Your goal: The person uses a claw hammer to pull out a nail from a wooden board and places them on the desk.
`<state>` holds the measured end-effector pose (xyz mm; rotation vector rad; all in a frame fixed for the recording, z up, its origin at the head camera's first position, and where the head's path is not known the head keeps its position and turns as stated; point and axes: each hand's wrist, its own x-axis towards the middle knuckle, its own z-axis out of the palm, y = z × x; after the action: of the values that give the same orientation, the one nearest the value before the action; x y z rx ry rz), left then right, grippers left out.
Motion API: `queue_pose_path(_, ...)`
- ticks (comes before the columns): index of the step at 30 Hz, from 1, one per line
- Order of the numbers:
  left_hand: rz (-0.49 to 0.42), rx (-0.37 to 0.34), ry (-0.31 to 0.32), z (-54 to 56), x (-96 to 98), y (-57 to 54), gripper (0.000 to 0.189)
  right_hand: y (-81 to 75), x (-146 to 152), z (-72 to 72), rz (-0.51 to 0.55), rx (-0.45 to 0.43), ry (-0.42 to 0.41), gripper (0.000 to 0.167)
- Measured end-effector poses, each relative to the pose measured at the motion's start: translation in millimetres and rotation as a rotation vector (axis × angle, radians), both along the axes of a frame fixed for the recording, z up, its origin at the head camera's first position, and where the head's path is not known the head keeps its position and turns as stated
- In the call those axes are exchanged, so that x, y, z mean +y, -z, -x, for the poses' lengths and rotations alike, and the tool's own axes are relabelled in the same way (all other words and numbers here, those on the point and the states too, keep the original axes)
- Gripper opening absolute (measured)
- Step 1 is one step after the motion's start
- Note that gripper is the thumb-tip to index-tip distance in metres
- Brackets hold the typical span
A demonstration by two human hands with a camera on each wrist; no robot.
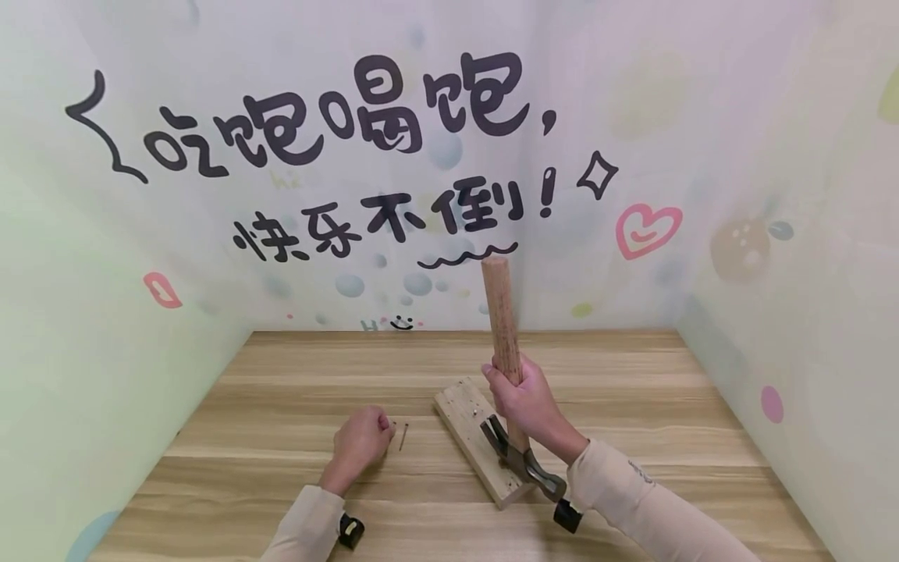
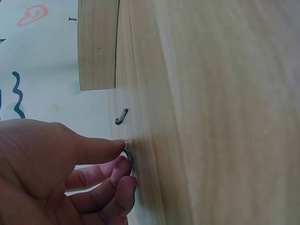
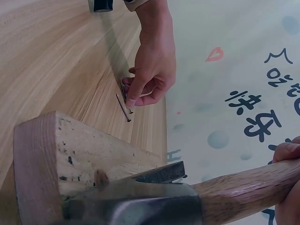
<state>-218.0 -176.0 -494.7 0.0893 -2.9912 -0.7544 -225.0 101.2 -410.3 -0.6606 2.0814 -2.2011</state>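
Note:
My right hand (image 1: 528,396) grips the wooden handle of a claw hammer (image 1: 502,312). Its metal head hangs lowest, overlapping a wooden board (image 1: 467,437) in the head view, and the handle end points up. On the table to the left, my left hand (image 1: 361,441) pinches a nail (image 2: 127,152) between thumb and fingertips, right at the tabletop. Most of that nail is hidden by the fingers. Just beside them lies another nail (image 1: 403,437), also seen as a loose nail (image 3: 123,108) in the right wrist view.
From the board's face sticks out a short nail (image 2: 72,19); small dark holes and marks dot the wood. The wood-grain table (image 1: 281,375) meets a printed back wall (image 1: 337,203) and side walls. Black wrist devices (image 1: 351,531) are at both sleeves.

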Motion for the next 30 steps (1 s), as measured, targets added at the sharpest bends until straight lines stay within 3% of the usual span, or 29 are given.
queue_pose_path(7,0.014,-0.019,0.006,8.9,5.8,-4.2,0.015,-0.1,2.5,1.5,0.008,0.009,0.018,0.019)
queue_pose_path(10,-0.002,0.008,0.032,15.1,13.3,-9.2,0.012,-0.3,1.6,2.3,0.014,-0.002,0.023,0.018)
queue_pose_path(19,-0.078,0.106,0.134,38.2,54.9,-19.6,0.022,0.7,-8.0,6.5,-0.004,-0.04,0.059,0.018)
queue_pose_path(24,-0.112,0.096,0.165,49.2,74.3,-21.6,0.026,0.9,-12.3,11.8,-0.046,-0.047,0.071,0.021)
queue_pose_path(30,-0.017,0.095,0.221,59.6,95.8,-14.7,0.034,-4.2,-13.2,16.5,-0.104,-0.075,0.119,0.019)
